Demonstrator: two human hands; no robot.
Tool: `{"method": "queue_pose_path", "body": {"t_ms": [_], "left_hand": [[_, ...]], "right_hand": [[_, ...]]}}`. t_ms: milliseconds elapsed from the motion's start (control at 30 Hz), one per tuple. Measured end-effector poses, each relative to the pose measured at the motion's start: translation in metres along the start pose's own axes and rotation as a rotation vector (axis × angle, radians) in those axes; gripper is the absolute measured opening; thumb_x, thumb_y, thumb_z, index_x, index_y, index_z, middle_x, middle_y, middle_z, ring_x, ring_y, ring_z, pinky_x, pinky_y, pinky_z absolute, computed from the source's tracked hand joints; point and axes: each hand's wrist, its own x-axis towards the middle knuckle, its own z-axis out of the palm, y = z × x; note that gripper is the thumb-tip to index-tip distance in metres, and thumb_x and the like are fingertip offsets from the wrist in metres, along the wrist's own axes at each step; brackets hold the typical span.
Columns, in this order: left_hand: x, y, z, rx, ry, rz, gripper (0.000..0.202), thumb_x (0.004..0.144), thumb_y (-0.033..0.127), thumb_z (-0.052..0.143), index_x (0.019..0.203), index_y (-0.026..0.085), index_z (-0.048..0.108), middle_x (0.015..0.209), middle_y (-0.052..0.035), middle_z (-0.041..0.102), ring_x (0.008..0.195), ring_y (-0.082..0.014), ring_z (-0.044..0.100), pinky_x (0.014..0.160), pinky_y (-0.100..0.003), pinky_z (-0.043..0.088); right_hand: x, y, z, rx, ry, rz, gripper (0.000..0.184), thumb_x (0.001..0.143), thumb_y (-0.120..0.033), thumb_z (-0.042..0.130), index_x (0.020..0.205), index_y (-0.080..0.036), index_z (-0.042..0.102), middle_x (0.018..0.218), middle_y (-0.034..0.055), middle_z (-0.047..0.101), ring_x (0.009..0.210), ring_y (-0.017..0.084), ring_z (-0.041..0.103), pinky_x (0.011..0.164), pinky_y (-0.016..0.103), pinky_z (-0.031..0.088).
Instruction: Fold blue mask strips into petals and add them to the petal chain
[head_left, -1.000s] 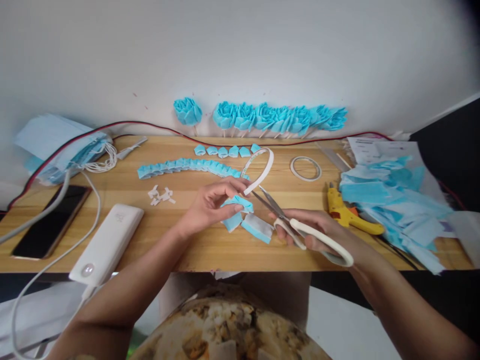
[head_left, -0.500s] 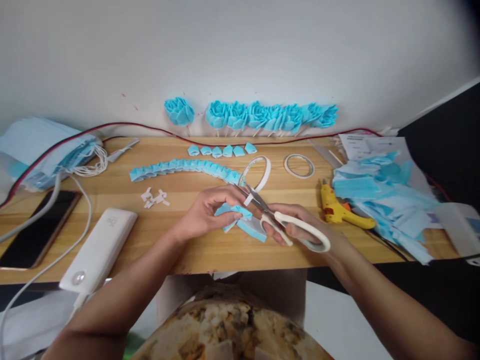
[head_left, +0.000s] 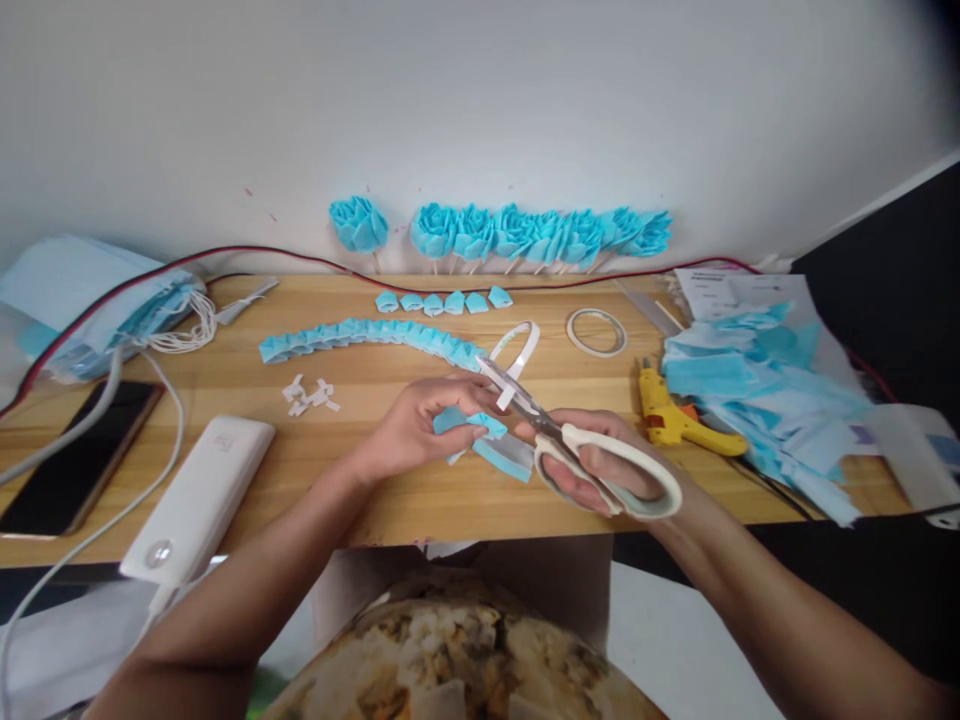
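My left hand point(head_left: 416, 425) pinches a folded light-blue fabric strip point(head_left: 491, 428) between thumb and fingers. The strip's loose end point(head_left: 510, 458) hangs to the right, just above the table. In my right hand point(head_left: 592, 450) is a pair of scissors point(head_left: 551, 428) with cream handles, fingers and thumb through the loops. Its blades point up and left, past my left fingertips. A small white piece of tape point(head_left: 508, 392) lies across the blades. Just behind them is a white tape roll point(head_left: 531, 345), partly hidden by the scissors.
A pleated blue strip point(head_left: 367, 330), several small blue folded pieces point(head_left: 433, 304) and white scraps point(head_left: 307, 395) lie on the table. Blue fabric flowers point(head_left: 514, 232) line the wall. To the right are another tape roll point(head_left: 597, 332), a yellow glue gun point(head_left: 679, 415) and fabric scraps point(head_left: 750, 370).
The scissors have shifted slightly to the right and lower at the handles, and their loops are closer together. My left hand and the blue strip have barely moved.
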Motion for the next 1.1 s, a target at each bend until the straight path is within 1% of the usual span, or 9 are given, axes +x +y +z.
{"method": "queue_pose_path", "body": {"t_ms": [133,300,467,600,767,867,933,1000,1100], "left_hand": [[0.000,0.002,0.002,0.047,0.040,-0.018,0.015,0.089,0.025,0.071,0.079,0.016,0.064,0.092,-0.0094,0.075,0.086,-0.0179,0.068,0.082,-0.032,0.053],[0.001,0.006,0.002,0.141,0.035,-0.011,0.010,0.087,0.021,0.069,0.079,0.015,0.067,0.091,-0.0079,0.075,0.086,-0.0178,0.068,0.081,-0.031,0.053],[0.000,0.003,0.001,0.212,0.052,-0.034,0.008,0.087,0.019,0.067,0.083,0.015,0.073,0.092,-0.0093,0.077,0.091,-0.0198,0.069,0.084,-0.033,0.053],[-0.001,-0.004,-0.001,0.164,0.036,0.005,0.003,0.084,0.019,0.071,0.082,0.017,0.072,0.094,-0.0093,0.079,0.096,-0.0213,0.070,0.090,-0.036,0.053],[0.000,-0.007,-0.004,0.156,0.050,0.049,0.004,0.086,0.018,0.068,0.083,0.018,0.070,0.102,-0.0083,0.080,0.099,-0.0204,0.072,0.100,-0.040,0.051],[0.001,-0.003,-0.004,0.160,0.064,0.037,0.005,0.083,0.015,0.069,0.080,0.018,0.068,0.102,-0.0082,0.081,0.099,-0.0212,0.073,0.106,-0.044,0.048],[0.002,0.000,-0.004,0.152,0.064,0.034,0.006,0.083,0.013,0.068,0.080,0.019,0.069,0.100,-0.0082,0.081,0.100,-0.0210,0.072,0.104,-0.043,0.049],[0.001,0.002,-0.004,0.142,0.075,0.030,0.007,0.083,0.012,0.067,0.082,0.018,0.071,0.099,-0.0089,0.081,0.103,-0.0209,0.071,0.100,-0.040,0.052],[0.000,0.003,-0.004,0.128,0.101,0.017,0.005,0.084,0.014,0.068,0.084,0.018,0.071,0.099,-0.0102,0.080,0.107,-0.0218,0.069,0.097,-0.038,0.053]], "right_hand": [[0.000,-0.005,0.008,-0.021,0.017,0.047,0.058,0.080,-0.060,0.077,0.115,-0.014,0.070,0.067,-0.0022,0.056,0.040,0.001,0.035,0.034,0.016,0.022],[0.000,-0.004,0.011,-0.031,0.004,0.028,0.065,0.078,-0.061,0.078,0.122,-0.014,0.066,0.068,-0.0022,0.057,0.043,0.003,0.038,0.036,0.016,0.024],[0.002,0.003,0.014,0.000,-0.038,0.019,0.065,0.079,-0.061,0.077,0.125,-0.016,0.065,0.072,-0.0028,0.055,0.046,0.003,0.040,0.040,0.017,0.028],[0.006,0.003,0.026,-0.038,-0.072,0.116,0.055,0.080,-0.053,0.080,0.119,-0.016,0.067,0.065,-0.0046,0.055,0.045,0.004,0.042,0.041,0.018,0.031],[-0.001,-0.005,0.038,-0.151,-0.129,0.110,0.044,0.082,-0.041,0.081,0.117,-0.019,0.067,0.077,-0.0004,0.064,0.066,0.009,0.057,0.055,0.018,0.041],[-0.012,-0.009,0.027,-0.086,-0.110,0.103,0.049,0.081,-0.050,0.080,0.118,-0.021,0.065,0.080,0.0001,0.064,0.064,0.008,0.053,0.056,0.019,0.040],[-0.021,-0.009,0.011,-0.061,-0.031,0.118,0.052,0.079,-0.057,0.079,0.113,-0.020,0.065,0.078,0.0003,0.063,0.060,0.008,0.051,0.054,0.019,0.039],[-0.028,-0.005,-0.007,-0.073,0.046,0.127,0.051,0.083,-0.063,0.073,0.108,-0.020,0.065,0.076,0.0002,0.062,0.058,0.008,0.050,0.053,0.020,0.038],[-0.034,0.005,-0.030,-0.172,0.042,0.078,0.075,0.074,-0.074,0.073,0.122,-0.018,0.062,0.083,0.0024,0.063,0.059,0.009,0.051,0.054,0.022,0.040]]}}
